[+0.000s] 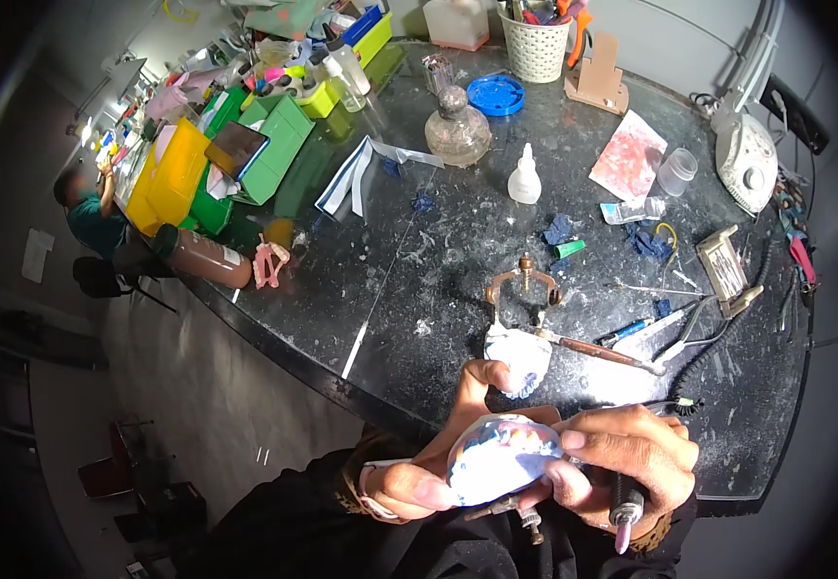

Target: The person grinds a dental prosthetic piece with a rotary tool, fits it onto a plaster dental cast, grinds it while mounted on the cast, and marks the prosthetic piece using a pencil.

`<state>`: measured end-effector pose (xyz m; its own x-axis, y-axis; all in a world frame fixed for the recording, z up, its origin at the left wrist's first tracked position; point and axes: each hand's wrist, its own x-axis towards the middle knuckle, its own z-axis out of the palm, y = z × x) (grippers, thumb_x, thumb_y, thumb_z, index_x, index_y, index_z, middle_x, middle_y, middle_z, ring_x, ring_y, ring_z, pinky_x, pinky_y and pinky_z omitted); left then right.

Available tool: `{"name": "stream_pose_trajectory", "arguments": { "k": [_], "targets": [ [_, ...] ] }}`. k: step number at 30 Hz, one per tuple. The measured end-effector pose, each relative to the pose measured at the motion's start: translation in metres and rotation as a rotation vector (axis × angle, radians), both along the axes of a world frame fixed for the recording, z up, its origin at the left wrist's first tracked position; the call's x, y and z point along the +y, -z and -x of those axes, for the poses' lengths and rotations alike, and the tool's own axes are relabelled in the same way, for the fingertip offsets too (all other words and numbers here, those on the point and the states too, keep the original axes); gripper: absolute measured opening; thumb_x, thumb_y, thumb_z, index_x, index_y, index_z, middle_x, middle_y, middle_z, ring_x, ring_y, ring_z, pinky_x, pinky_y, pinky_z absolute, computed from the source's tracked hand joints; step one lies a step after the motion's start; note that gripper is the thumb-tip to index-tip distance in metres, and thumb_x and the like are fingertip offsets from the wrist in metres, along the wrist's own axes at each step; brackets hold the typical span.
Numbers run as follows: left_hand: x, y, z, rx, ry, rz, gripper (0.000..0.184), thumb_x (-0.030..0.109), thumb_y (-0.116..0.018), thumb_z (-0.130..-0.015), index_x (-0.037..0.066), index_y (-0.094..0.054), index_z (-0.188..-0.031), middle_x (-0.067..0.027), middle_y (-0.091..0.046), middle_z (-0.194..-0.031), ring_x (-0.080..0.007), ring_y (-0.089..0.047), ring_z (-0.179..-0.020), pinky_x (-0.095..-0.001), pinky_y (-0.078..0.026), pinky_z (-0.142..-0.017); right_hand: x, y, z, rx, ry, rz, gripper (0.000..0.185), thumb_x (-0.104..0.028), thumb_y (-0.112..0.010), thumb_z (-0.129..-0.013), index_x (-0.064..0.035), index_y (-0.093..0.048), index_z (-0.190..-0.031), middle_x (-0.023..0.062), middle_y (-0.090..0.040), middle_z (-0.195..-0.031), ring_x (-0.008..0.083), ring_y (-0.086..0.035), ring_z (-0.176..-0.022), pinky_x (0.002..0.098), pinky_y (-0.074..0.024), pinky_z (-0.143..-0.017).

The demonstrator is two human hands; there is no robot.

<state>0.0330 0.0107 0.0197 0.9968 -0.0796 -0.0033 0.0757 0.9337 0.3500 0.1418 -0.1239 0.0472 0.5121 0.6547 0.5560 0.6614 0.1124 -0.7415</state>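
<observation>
My left hand (pixel 414 484) is closed around a white dental cast (pixel 496 471) with pinkish and bluish teeth along its upper edge. The left thumb presses its near side. One left finger reaches up against a second dental cast (pixel 517 359), joined to a brass-coloured hinged frame (pixel 525 275) on the bench. My right hand (pixel 636 454) grips a dark rotary handpiece (pixel 623 507), its pinkish tip facing down and away from the cast. Right fingertips also touch the cast's right edge. Below the cast, a metal screw fitting (pixel 532 526) sticks out; its attachment is hidden.
Loose hand tools (pixel 645 333) and a coiled cord (pixel 694 376) lie right of the cast. Behind stand a white dropper bottle (pixel 525 179) and a glass burner (pixel 457 133). Green bins (pixel 279 145) and a brown bottle (pixel 208 259) are left. A person (pixel 96 217) sits far left.
</observation>
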Motion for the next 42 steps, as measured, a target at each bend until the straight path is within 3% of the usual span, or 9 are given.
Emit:
{"name": "stream_pose_trajectory", "arguments": {
  "k": [10, 13, 16, 19, 22, 31, 37, 40, 42],
  "targets": [
    [-0.015, 0.015, 0.002, -0.138, -0.119, 0.116, 0.089, 0.029, -0.059, -0.054, 0.024, -0.006, -0.124, -0.0186, -0.031, -0.113, -0.0271, -0.043, -0.099, -0.0331, -0.045, -0.069, 0.001, 0.001, -0.001, -0.011, -0.008, 0.02, 0.02, -0.01, -0.074, -0.065, -0.0009, -0.063, -0.079, 0.0116, -0.062, -0.069, 0.0188, -0.064, -0.059, 0.0257, -0.0512, -0.05],
    [-0.011, 0.008, 0.005, 0.013, -0.087, -0.009, 0.089, 0.026, -0.06, -0.054, 0.025, -0.006, -0.124, -0.0193, -0.032, -0.112, -0.0263, -0.047, -0.095, -0.0309, -0.046, -0.067, 0.001, 0.001, -0.001, -0.001, -0.019, 0.009, 0.021, -0.011, -0.074, -0.065, -0.0007, -0.062, -0.08, 0.0119, -0.062, -0.069, 0.0199, -0.064, -0.06, 0.0263, -0.0517, -0.051],
    [-0.011, 0.016, 0.002, -0.182, -0.103, 0.034, 0.089, 0.022, -0.061, -0.054, 0.026, -0.006, -0.124, -0.0193, -0.033, -0.112, -0.0248, -0.051, -0.089, -0.0302, -0.047, -0.065, 0.001, 0.002, -0.001, 0.013, -0.021, 0.003, 0.023, -0.011, -0.074, -0.066, -0.0006, -0.062, -0.082, 0.0125, -0.062, -0.07, 0.0209, -0.064, -0.061, 0.0271, -0.0521, -0.052],
    [-0.013, 0.008, 0.004, -0.088, -0.125, 0.022, 0.086, 0.021, -0.06, -0.056, 0.026, -0.006, -0.122, -0.0184, -0.034, -0.109, -0.0227, -0.052, -0.083, -0.0301, -0.046, -0.065, 0.0, 0.001, -0.002, 0.023, -0.031, 0.011, 0.024, -0.011, -0.074, -0.066, -0.001, -0.061, -0.083, 0.0125, -0.062, -0.07, 0.0214, -0.064, -0.062, 0.0274, -0.0524, -0.052],
    [-0.01, 0.009, -0.001, -0.192, -0.105, -0.063, 0.082, 0.021, -0.059, -0.057, 0.026, -0.007, -0.12, -0.0167, -0.034, -0.105, -0.0214, -0.051, -0.083, -0.0294, -0.045, -0.066, 0.0, 0.0, -0.003, 0.013, -0.037, 0.019, 0.024, -0.01, -0.075, -0.066, -0.0013, -0.061, -0.084, 0.0123, -0.062, -0.071, 0.0214, -0.064, -0.063, 0.0275, -0.0527, -0.053],
    [-0.008, 0.0, -0.003, -0.1, -0.119, -0.145, 0.077, 0.024, -0.059, -0.056, 0.018, -0.009, -0.114, -0.0151, -0.037, -0.095, -0.0176, -0.046, -0.079, -0.0271, -0.042, -0.066, -0.006, -0.005, -0.002, 0.09, -0.068, 0.085, 0.022, -0.01, -0.075, -0.065, -0.004, -0.064, -0.083, 0.0089, -0.059, -0.077, 0.0184, -0.063, -0.068, 0.0279, -0.0523, -0.057],
    [-0.005, 0.007, -0.006, -0.248, -0.133, -0.212, 0.073, 0.024, -0.058, -0.056, 0.009, -0.009, -0.109, -0.0152, -0.039, -0.093, -0.016, -0.045, -0.079, -0.0268, -0.04, -0.069, -0.006, -0.002, -0.005, 0.064, -0.119, 0.016, 0.024, -0.011, -0.077, -0.063, -0.0052, -0.064, -0.082, 0.0077, -0.059, -0.077, 0.0164, -0.062, -0.064, 0.0264, -0.0505, -0.055],
    [-0.008, 0.004, -0.002, -0.148, -0.189, -0.299, 0.079, 0.027, -0.06, -0.056, 0.011, -0.015, -0.119, -0.0234, -0.043, -0.09, -0.0225, -0.045, -0.078, -0.032, -0.039, -0.062, -0.003, 0.0, -0.001, 0.048, -0.071, -0.028, 0.026, -0.012, -0.079, -0.061, -0.0055, -0.064, -0.081, 0.0061, -0.058, -0.076, 0.0157, -0.061, -0.062, 0.0259, -0.0497, -0.053],
    [-0.012, 0.0, 0.001, -0.094, -0.193, -0.276, 0.078, 0.026, -0.06, -0.056, 0.011, -0.015, -0.118, -0.0219, -0.042, -0.088, -0.0216, -0.045, -0.076, -0.0321, -0.039, -0.062, -0.001, 0.002, 0.0, 0.004, -0.056, -0.028, 0.027, -0.014, -0.08, -0.06, -0.0058, -0.063, -0.079, 0.0048, -0.058, -0.074, 0.0141, -0.059, -0.059, 0.0252, -0.0479, -0.051]
  ]
}}
